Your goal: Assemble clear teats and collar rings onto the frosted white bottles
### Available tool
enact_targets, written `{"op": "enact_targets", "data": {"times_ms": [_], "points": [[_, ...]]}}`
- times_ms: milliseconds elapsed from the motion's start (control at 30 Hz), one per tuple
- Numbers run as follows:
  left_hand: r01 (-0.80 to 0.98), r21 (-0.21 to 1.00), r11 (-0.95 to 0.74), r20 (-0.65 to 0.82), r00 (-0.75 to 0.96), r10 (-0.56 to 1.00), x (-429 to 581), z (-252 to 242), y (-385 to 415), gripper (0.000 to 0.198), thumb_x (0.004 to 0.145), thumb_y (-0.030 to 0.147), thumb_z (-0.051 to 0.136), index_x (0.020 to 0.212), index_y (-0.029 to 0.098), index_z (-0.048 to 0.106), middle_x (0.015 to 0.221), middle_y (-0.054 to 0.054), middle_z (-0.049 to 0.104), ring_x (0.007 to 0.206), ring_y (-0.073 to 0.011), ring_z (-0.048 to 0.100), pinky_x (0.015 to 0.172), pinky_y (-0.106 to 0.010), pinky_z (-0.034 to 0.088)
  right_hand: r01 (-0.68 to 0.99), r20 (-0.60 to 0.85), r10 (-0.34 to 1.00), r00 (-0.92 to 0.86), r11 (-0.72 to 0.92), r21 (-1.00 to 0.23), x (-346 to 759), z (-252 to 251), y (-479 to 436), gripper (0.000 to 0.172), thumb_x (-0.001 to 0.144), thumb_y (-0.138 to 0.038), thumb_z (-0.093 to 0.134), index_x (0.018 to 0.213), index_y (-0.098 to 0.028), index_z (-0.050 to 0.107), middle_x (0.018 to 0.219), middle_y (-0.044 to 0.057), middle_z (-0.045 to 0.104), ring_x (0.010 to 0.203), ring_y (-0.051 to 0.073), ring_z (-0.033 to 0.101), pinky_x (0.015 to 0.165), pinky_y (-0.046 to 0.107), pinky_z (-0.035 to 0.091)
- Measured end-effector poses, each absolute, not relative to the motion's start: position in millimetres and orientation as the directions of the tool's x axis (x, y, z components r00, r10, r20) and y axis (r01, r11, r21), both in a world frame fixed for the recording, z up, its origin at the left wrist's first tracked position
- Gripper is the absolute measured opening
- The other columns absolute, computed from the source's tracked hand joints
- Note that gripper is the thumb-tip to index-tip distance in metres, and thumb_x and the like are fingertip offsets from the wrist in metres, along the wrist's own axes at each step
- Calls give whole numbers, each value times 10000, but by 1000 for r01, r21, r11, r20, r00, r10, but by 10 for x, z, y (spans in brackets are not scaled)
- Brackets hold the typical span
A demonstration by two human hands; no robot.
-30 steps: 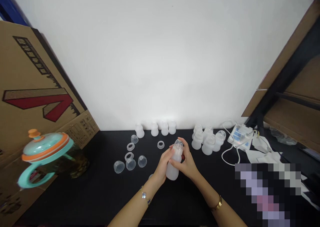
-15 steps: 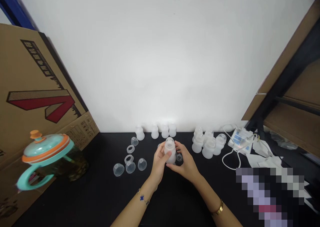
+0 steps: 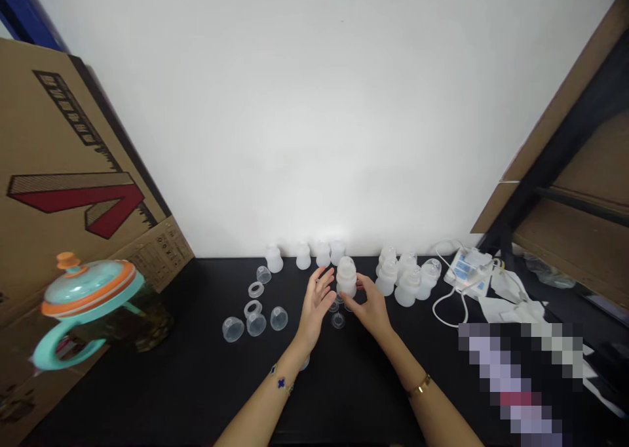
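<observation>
My right hand (image 3: 369, 306) grips a small white baby bottle (image 3: 346, 282) with a clear dome cap, thumb on one side and fingers on the other. The bottle is upright above the black table. To its left, my left hand (image 3: 314, 306) is open with fingers apart, not holding anything. Clear bottle nipples (image 3: 337, 320) lie on the table below the held bottle, partly hidden by my right hand. Left of my left hand are several clear dome caps (image 3: 256, 324) and white collar rings (image 3: 255, 289).
Uncapped bottles (image 3: 303, 255) stand along the wall. Several capped bottles (image 3: 408, 286) are grouped at the right, beside a white power strip (image 3: 469, 273) with cables. A teal-lidded jug (image 3: 93, 303) and a cardboard box (image 3: 73, 152) stand at the left.
My left hand has let go of the bottle and opened. My right hand has taken the bottle and carried it slightly to the right. More of the nipples now show.
</observation>
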State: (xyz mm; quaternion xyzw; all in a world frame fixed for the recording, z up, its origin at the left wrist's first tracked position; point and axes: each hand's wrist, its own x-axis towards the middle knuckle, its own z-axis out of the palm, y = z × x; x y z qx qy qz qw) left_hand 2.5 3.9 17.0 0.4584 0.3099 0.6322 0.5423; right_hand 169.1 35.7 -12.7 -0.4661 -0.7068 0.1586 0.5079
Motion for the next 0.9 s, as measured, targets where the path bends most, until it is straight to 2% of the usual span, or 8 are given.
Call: {"op": "enact_targets", "data": {"times_ms": [100,200,367,433,567,667,800,900], "points": [[-401,894,-198,200,-39,979,-17,172,72,626,865,496,709,1393,237,495,1443,-158,572,1245,-283,602,1037,-398,446,530,516,850,107,390,-753,1803,-224,491,518,863,-514,656,1260,-191,582,1098,105,707,975,272,678,843,432,562],[-406,897,-175,168,-54,984,-45,170,97,614,878,520,681,1383,220,501,1397,-171,607,1064,-254,689,905,-364,519,613,432,890,148,260,-746,1879,-273,563,519,852,-563,626,1222,-200,613,1046,98,727,959,294,682,762,406,550],[-409,900,-150,145,-45,988,-58,177,108,617,862,534,687,1349,198,515,1264,-167,676,808,-193,720,723,-299,549,736,350,921,169,118,-667,1893,-326,601,478,831,-581,617,1139,-217,653,789,35,694,695,245,651,619,334,467],[-409,900,-148,144,-39,989,-58,180,110,612,856,538,688,1333,192,525,1207,-154,694,756,-173,707,675,-279,543,736,331,927,175,100,-669,1882,-341,605,480,838,-576,605,1150,-212,642,803,28,698,648,225,631,595,320,445],[-404,905,-135,142,-13,990,-57,189,115,608,846,544,688,1306,177,536,1107,-125,705,675,-140,670,611,-254,532,773,327,924,197,59,-632,1854,-326,583,435,874,-545,582,1168,-226,618,1027,63,722,776,242,673,643,323,455],[-398,909,-125,141,12,990,-54,203,111,606,840,552,688,1286,167,544,1047,-113,707,644,-132,655,582,-243,525,825,320,922,217,1,-564,1820,-288,550,386,913,-517,567,1176,-237,603,1101,73,714,924,273,689,688,328,460],[-397,910,-117,141,31,990,-49,211,103,576,839,550,691,1249,163,570,992,-102,712,610,-124,640,569,-241,520,867,304,921,243,-66,-494,1772,-245,509,367,952,-513,552,1167,-220,598,1080,95,720,902,272,704,677,324,451],[-391,911,-134,154,19,988,-51,201,103,512,848,534,689,1184,156,610,919,-77,709,586,-112,624,566,-231,508,886,256,926,276,-142,-441,1756,-215,489,403,970,-551,529,1148,-197,598,935,106,735,825,269,713,658,319,438]]}}
